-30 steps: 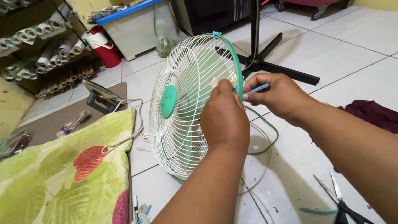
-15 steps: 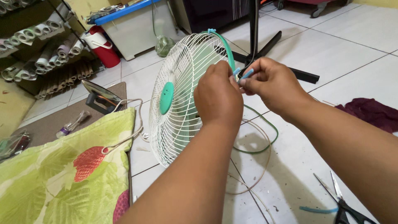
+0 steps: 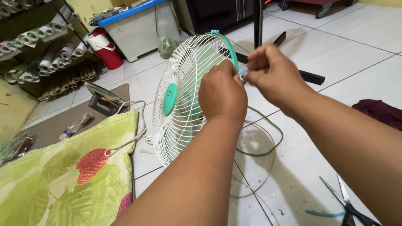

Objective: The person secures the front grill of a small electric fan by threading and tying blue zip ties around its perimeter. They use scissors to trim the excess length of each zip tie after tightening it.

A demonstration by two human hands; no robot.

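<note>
A round white wire fan guard [image 3: 180, 109] with a teal hub and a teal rim band is seen standing on edge on the white tiled floor [image 3: 335, 54], its face turned toward nine o'clock. At its two o'clock rim, a thin light-blue plastic tie [image 3: 243, 71] is pinched by the fingers of the right hand [image 3: 272, 73], while the rim is gripped by the closed fingers of the left hand [image 3: 222, 94]. A green wire loop [image 3: 268, 138] lies at four o'clock of the guard, scissors [image 3: 349, 205] at five o'clock.
</note>
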